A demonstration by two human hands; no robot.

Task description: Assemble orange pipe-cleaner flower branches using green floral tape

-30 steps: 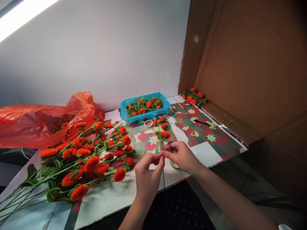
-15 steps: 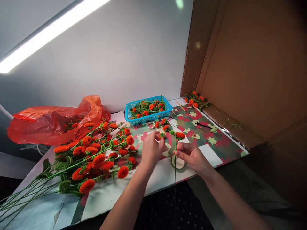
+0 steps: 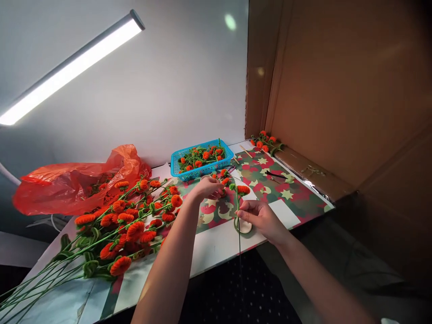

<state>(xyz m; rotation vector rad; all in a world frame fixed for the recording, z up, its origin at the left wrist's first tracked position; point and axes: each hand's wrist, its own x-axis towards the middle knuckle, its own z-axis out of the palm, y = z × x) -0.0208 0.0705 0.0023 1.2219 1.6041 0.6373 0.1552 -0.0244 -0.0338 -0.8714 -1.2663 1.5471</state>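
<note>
My right hand (image 3: 259, 218) pinches the thin green stem (image 3: 237, 202) of an orange fuzzy flower (image 3: 243, 190), held upright with a small green bud (image 3: 232, 186) beside its head. The stem's long thin end hangs past the table's front edge. A green tape roll (image 3: 243, 228) lies behind the stem, close to the right fingers. My left hand (image 3: 208, 186) reaches over the table with its fingers apart, at several small orange flowers (image 3: 225, 181). The hand partly hides them, and its fingertips are hard to make out.
A blue basket (image 3: 173, 167) of small flowers stands at the back. Many long-stemmed orange flowers (image 3: 135, 229) spread across the left side, by a red plastic bag (image 3: 67, 177). More flowers (image 3: 259, 145) lie at the back right, beside the cardboard wall (image 3: 337, 90). A lamp (image 3: 74, 67) glows upper left.
My left hand has moved forward over the small loose flowers, now covering the pale ring. My right hand still holds the flower stem. The whole view has shifted, bringing the lamp's end into sight.
</note>
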